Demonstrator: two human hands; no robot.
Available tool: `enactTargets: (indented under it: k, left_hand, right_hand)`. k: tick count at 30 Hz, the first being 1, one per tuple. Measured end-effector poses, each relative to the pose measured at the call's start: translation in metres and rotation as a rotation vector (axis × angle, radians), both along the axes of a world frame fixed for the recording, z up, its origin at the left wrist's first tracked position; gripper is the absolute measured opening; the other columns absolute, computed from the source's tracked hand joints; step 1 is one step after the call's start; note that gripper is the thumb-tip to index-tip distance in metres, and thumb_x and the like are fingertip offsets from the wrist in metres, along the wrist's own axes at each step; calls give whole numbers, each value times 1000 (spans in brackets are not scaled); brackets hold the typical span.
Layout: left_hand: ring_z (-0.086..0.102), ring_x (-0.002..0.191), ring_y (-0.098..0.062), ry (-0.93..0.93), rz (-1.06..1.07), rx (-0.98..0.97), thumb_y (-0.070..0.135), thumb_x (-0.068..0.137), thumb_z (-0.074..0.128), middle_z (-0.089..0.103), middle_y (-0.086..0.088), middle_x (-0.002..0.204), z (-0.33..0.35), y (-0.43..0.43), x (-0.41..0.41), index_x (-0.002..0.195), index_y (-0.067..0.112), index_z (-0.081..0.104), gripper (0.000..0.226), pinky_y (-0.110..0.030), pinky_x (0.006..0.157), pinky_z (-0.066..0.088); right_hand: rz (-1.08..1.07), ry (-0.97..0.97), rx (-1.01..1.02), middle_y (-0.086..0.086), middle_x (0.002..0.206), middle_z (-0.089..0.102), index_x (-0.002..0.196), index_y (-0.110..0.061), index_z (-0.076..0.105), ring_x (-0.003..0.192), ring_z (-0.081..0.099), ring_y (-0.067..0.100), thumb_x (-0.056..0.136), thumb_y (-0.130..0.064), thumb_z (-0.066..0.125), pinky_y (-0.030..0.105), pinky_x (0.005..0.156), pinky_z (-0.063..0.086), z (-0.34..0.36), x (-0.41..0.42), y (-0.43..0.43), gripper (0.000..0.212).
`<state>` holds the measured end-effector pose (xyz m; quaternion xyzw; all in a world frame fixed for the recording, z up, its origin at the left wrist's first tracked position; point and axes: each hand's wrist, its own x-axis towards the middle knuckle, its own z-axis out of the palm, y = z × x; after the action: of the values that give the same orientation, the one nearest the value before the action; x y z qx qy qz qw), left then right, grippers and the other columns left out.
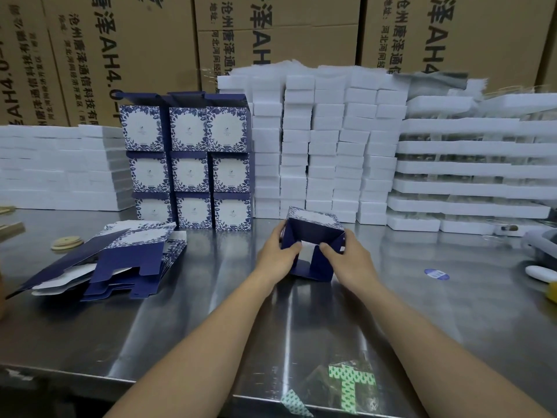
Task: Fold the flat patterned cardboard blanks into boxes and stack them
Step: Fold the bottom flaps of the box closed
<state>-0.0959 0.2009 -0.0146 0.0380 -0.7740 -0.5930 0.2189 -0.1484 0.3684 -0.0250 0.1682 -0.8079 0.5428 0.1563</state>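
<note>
Where the two bare forearms reach in from the lower edge and converge at the middle of the steel table (211, 312), I see a half-folded box (313, 229) held between both hands, its open end turned toward the camera and its lower edge resting on the table. The left hand (278, 250) grips the box's left side, fingers wrapped behind the wall and the thumb laid inward over a dark blue flap. The right hand (346, 254) mirrors it on the right side, its thumb bent onto the opposite flap; the two thumbs lie close together but apart. Both wrists are roughly straight, palms facing each other. To the left, a loose pile of flat blanks (120, 260) lies fanned on the table, well apart from the hands. Behind it, a stack of finished boxes (190, 164) stands three high and three across, patterned fronts facing me. White foam blocks (325, 146) are stacked just beside that stack, and brown cartons (120, 40) fill the background.
</note>
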Motion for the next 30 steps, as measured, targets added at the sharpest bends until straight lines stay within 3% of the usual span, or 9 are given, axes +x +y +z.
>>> enactTargets:
  k: [3,9,14,19,22,24,27,30]
  left_hand:
    - [63,123,-19,-59,30,-148,24,100,67,67,6,138,-4,-3,-2,156,32,41,62,-35,106,50]
    - [63,122,-25,-81,78,-328,24,98,66,68,1,135,-5,-7,-1,158,29,37,67,-33,99,50]
    - [65,112,-29,-82,138,-393,21,100,60,71,-3,129,-3,-8,-2,153,30,42,57,-35,89,51]
    - [66,107,-32,-98,180,-416,16,98,54,73,-3,114,-2,-10,-1,148,35,48,53,-42,94,55]
    - [67,110,-29,-114,163,-407,26,95,63,74,1,116,-3,-10,-1,145,35,50,52,-38,95,54]
    - [65,112,-28,-133,151,-395,29,93,63,73,2,120,-3,-10,0,145,36,49,54,-36,93,53]
    - [66,104,-18,-138,115,-324,29,90,63,71,11,108,-3,-11,-1,143,36,50,54,-30,79,50]
    - [65,101,-11,-149,42,-219,31,82,64,70,11,110,-1,-10,0,145,33,50,65,-28,79,52]
  right_hand:
    - [28,15,15,-15,109,65,147,-32,51,93,68,5,96,-29,73,20,71,48,-1,-3,2,56]
    - [74,41,103,-10,115,65,155,-31,43,108,68,20,92,-19,78,39,90,59,-6,-9,8,74]
    - [-43,78,173,-9,110,67,147,-35,55,104,68,24,96,-13,65,31,82,48,-6,-16,8,56]
    - [-93,94,212,-12,99,68,137,-38,63,96,67,23,94,-11,61,30,76,43,-5,-23,11,51]
    - [-51,79,218,-16,106,66,143,-45,56,83,66,1,95,-21,68,22,68,45,-7,-21,12,55]
    - [-9,73,221,-16,111,64,146,-46,52,80,60,-10,95,-27,72,22,71,45,-9,-21,11,58]
    - [16,64,220,-15,113,64,147,-45,51,86,65,3,97,-32,71,26,76,47,-9,-21,11,55]
    - [43,45,172,-17,110,68,142,-44,54,77,69,0,94,-34,72,15,63,46,-7,-20,12,52]
